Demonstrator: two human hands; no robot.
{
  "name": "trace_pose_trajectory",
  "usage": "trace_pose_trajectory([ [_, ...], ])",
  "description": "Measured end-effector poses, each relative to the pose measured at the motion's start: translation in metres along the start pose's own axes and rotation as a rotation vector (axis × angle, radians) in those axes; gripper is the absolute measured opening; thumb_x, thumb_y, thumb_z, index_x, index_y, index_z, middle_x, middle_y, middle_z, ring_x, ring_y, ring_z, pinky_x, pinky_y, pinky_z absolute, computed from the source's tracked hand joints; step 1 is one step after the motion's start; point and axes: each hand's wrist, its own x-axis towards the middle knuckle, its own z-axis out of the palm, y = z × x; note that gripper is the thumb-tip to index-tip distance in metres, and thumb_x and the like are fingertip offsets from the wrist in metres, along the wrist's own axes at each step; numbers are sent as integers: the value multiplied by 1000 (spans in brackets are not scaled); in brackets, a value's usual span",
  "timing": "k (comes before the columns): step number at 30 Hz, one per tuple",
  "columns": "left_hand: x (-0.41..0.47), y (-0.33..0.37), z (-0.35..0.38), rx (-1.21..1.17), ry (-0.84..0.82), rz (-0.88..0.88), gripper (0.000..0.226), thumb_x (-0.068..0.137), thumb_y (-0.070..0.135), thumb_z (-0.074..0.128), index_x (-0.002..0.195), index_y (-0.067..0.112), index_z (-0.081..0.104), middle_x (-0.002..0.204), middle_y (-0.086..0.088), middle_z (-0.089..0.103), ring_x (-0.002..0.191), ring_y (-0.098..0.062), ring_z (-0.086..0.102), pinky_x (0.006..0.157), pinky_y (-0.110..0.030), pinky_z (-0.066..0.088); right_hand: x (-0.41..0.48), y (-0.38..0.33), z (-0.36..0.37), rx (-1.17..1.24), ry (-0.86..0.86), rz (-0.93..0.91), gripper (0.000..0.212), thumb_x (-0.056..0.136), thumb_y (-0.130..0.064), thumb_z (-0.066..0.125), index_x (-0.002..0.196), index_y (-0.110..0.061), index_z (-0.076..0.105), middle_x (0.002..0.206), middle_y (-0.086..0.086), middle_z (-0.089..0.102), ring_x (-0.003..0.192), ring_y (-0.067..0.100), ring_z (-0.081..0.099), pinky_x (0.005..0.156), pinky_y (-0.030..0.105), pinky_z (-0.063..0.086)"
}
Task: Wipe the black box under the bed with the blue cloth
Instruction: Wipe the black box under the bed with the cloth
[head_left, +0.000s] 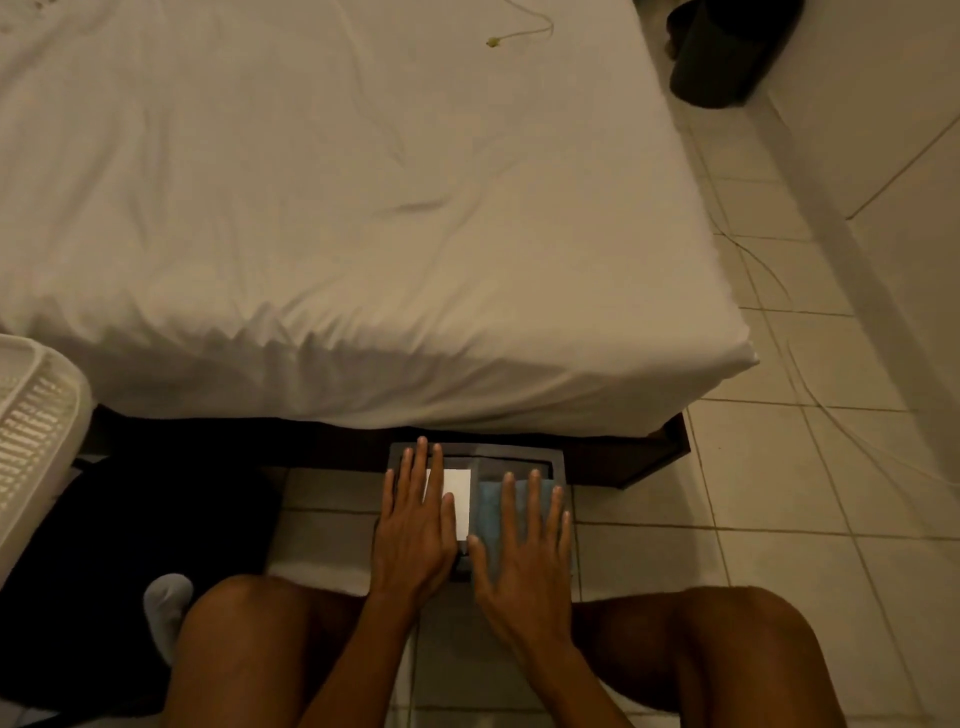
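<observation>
The black box (483, 455) lies on the tiled floor, its far end just under the bed's edge. A white label (460, 493) shows on its top. My left hand (415, 525) rests flat on the box's left half, fingers spread, partly covering the label. The blue cloth (491, 512) is spread over the box's right half. My right hand (524, 545) presses flat on the cloth with fingers apart, not gripping it.
The bed (363, 208) with a white sheet fills the upper view, its dark frame (649, 457) low above the floor. A white plastic basket (31, 431) and a black bag (119, 545) sit left. My bare knees flank the box. A dark bin (727, 52) stands far right.
</observation>
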Motion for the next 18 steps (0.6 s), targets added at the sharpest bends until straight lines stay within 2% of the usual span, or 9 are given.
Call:
trace_pose_trajectory([
  [5,-3,0,0,-3,-7,5,62,101,39,15,158,18,2,166,-3,-3,154,-16,-3,124,-36,-3,25,5,0,-6,2,-43,72,95,-57,27,156,-26,5,164,7,-3,150,28,-9,121,50,6],
  [10,0,2,-2,4,-6,-9,62,101,36,21,158,16,7,166,-4,2,154,-18,2,124,-40,6,63,5,-2,-28,-2,11,70,96,-55,20,156,-21,4,163,10,4,150,30,-6,120,54,12],
  [12,0,2,-1,-9,2,-27,62,100,37,21,157,16,7,166,-3,3,154,-17,2,124,-40,6,60,3,0,-25,1,6,70,97,-54,19,156,-21,3,164,9,1,150,28,-8,121,52,8],
  [15,-1,3,-1,-7,-4,-62,64,100,39,18,157,17,2,166,-1,-2,153,-15,-3,124,-38,4,34,8,-1,17,-34,-117,69,97,-52,23,156,-24,0,164,4,-7,150,24,-13,122,46,-1],
  [18,0,3,-2,-4,-22,-56,64,100,40,15,157,17,-2,166,-1,-7,153,-15,-8,124,-38,2,26,23,-1,17,-48,-209,68,97,-52,26,155,-29,0,164,3,-6,151,23,-10,121,46,0],
])
